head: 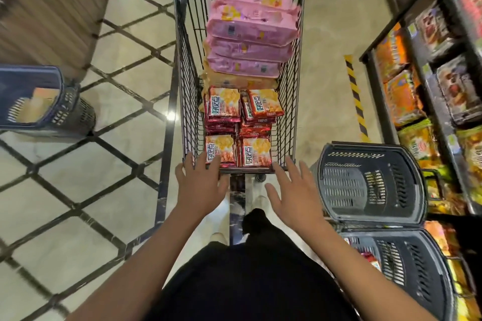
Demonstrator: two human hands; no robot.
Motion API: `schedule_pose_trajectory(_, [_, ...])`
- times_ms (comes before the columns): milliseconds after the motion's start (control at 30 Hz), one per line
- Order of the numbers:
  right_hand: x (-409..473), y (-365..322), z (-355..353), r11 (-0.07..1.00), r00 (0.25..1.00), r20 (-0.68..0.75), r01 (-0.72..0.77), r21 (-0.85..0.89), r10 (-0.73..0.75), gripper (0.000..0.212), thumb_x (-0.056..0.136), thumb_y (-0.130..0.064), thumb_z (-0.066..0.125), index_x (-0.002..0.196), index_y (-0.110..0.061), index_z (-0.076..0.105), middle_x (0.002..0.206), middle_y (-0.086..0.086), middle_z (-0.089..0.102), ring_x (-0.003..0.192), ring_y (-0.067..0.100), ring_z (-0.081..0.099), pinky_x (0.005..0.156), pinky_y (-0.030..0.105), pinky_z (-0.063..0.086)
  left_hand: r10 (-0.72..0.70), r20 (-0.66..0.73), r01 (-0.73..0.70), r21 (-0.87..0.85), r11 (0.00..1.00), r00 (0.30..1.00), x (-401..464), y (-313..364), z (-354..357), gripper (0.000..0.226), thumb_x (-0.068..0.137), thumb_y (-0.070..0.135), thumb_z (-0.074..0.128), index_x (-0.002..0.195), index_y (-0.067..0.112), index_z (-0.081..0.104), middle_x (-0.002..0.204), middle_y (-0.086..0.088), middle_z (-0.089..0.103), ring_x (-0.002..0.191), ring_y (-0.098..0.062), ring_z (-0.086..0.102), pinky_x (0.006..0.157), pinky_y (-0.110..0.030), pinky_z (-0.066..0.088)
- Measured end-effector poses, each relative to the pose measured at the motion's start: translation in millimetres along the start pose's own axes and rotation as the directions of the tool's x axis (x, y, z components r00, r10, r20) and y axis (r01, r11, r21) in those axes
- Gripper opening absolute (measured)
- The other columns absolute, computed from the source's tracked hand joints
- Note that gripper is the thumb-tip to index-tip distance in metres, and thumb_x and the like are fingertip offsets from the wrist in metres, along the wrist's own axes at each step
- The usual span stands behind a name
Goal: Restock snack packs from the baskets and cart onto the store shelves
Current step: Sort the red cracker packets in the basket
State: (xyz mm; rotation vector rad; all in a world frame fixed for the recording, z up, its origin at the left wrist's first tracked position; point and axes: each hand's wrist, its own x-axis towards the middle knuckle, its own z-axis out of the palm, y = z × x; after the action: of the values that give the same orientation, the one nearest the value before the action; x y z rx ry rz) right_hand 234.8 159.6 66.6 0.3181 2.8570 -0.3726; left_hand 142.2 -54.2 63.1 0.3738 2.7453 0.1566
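Head view, looking down the length of a wire cart (182, 65) with both arms stretched toward its near end. Left hand (199, 185) hovers over the near rim with straight, spread fingers, its fingertips (214, 161) just over the edge of a red snack pack (220, 150); whether they touch it cannot be told. Right hand (292, 194) is likewise spread wide and holds nothing, near the cart's right corner. Red packs fill the near half of the cart in stacked pairs; pink packs (250, 31) lie piled in the far half on tan ones, the top pink pack tilted and overhanging.

Risks, as a judgement: a grab at the near red packs with flat fingers may take only the top one and let the glossy neighbours slide; a nudge on the cart could roll it away or shake the leaning pink pile down. An empty grey basket (370, 185) stands on the floor just beside the right hand, a second basket (407, 273) nearer the person, both close enough to catch a foot on the turn toward the shelves (427, 91).

Floor: pale polished tile (65, 190) with dark diamond lines and a lamp glare, likely slippery. A striped hazard strip (356, 96) runs before the stocked shelves at right. A blue basket (39, 99) sits at left, below a wooden counter (47, 8).
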Motion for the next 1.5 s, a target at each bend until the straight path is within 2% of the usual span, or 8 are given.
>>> schedule_pose_trajectory(433, [138.3, 18.8, 59.8, 0.990, 0.980, 0.138, 0.139, 0.014, -0.140, 0.064, 0.098, -0.032, 0.059, 0.151, 0.001, 0.042, 0.151, 0.026, 0.047, 0.137, 0.048, 0.045, 0.117, 0.055, 0.035, -0.037, 0.170, 0.037, 0.003, 0.999, 0.985, 114.9, 7.1, 51.7, 0.054, 0.099, 0.046, 0.050, 0.146, 0.018, 0.048, 0.149, -0.019, 0.047, 0.137, -0.045, 0.040, 0.107, -0.058, 0.036])
schedule_pose_trajectory(600, [199.3, 24.7, 107.2, 0.998, 0.943, 0.334, -0.018, 0.060, -0.003, 0.073, 0.099, -0.036, 0.059, 0.158, -0.007, 0.028, 0.160, 0.022, 0.032, 0.141, 0.046, 0.036, 0.110, 0.053, 0.041, -0.068, 0.305, 0.081, -0.030, 0.996, 0.950, 173.4, -10.5, 97.7, 0.057, 0.101, 0.048, 0.047, 0.147, 0.014, 0.044, 0.145, -0.023, 0.046, 0.129, -0.046, 0.047, 0.103, -0.054, 0.042])
schedule_pose_trajectory(767, [246.6, 33.9, 150.4, 0.968, 0.869, 0.468, -0.229, 0.098, 0.158, 0.099, 0.093, -0.043, 0.070, 0.163, -0.010, 0.008, 0.162, 0.024, 0.019, 0.143, 0.050, 0.032, 0.112, 0.055, 0.040, -0.234, 0.482, 0.358, -0.183, 0.916, 0.845, 215.8, -37.0, 143.5, 0.086, 0.096, 0.054, 0.060, 0.153, 0.000, 0.026, 0.150, -0.031, 0.035, 0.133, -0.049, 0.046, 0.109, -0.056, 0.044])
schedule_pose_trajectory(1000, [265.7, 38.1, 189.0, 0.781, 0.780, 0.517, -0.550, 0.295, 0.354, 0.116, 0.077, -0.031, 0.091, 0.160, -0.014, 0.011, 0.156, 0.022, 0.025, 0.140, 0.040, 0.040, 0.112, 0.042, 0.040, -0.336, 0.571, 0.575, -0.309, 0.757, 0.749, 232.5, -46.8, 171.8, 0.118, 0.091, 0.040, 0.076, 0.158, -0.005, -0.009, 0.158, -0.032, 0.030, 0.141, -0.043, 0.042, 0.116, -0.049, 0.039])
schedule_pose_trajectory(1133, [268.1, 39.9, 186.1, 0.742, 0.772, 0.503, -0.586, 0.326, 0.388, 0.116, 0.073, -0.027, 0.094, 0.158, -0.021, 0.015, 0.150, 0.024, 0.033, 0.130, 0.042, 0.049, 0.089, 0.032, 0.051, -0.387, 0.572, 0.651, -0.377, 0.659, 0.723, 236.2, -55.0, 178.0, 0.111, 0.078, 0.040, 0.088, 0.154, 0.002, 0.016, 0.140, -0.022, 0.054, 0.126, -0.038, 0.056, 0.106, -0.050, 0.049])
schedule_pose_trajectory(1233, [270.0, 37.9, 178.5, 0.703, 0.758, 0.514, -0.615, 0.358, 0.402, 0.124, 0.066, -0.028, 0.098, 0.157, -0.027, 0.014, 0.148, 0.025, 0.036, 0.133, 0.042, 0.046, 0.105, 0.042, 0.045, -0.401, 0.570, 0.671, -0.407, 0.620, 0.717, 233.2, -58.3, 172.2, 0.093, 0.071, 0.042, 0.092, 0.136, 0.007, 0.036, 0.119, -0.011, 0.060, 0.109, -0.030, 0.061, 0.097, -0.045, 0.055])
schedule_pose_trajectory(1367, [265.6, 34.6, 168.4, 0.620, 0.712, 0.551, -0.681, 0.389, 0.435, 0.101, 0.060, -0.027, 0.101, 0.133, -0.029, 0.031, 0.137, 0.017, 0.046, 0.115, 0.035, 0.056, 0.089, 0.037, 0.049, -0.364, 0.611, 0.687, -0.452, 0.569, 0.703, 229.7, -63.8, 169.1, 0.092, 0.054, 0.054, 0.095, 0.122, 0.012, 0.048, 0.105, -0.003, 0.066, 0.098, -0.025, 0.067, 0.089, -0.043, 0.059])
schedule_pose_trajectory(1500, [257.1, 41.1, 174.4, 0.433, 0.644, 0.598, -0.764, 0.478, 0.476, 0.105, 0.043, -0.037, 0.099, 0.117, -0.042, 0.025, 0.131, 0.018, 0.053, 0.109, 0.040, 0.065, 0.083, 0.051, 0.062, -0.330, 0.666, 0.738, -0.541, 0.403, 0.669, 224.1, -66.0, 147.2, 0.066, 0.069, 0.023, 0.094, 0.120, 0.011, 0.055, 0.108, -0.009, 0.070, 0.093, -0.026, 0.072, 0.076, -0.041, 0.064])
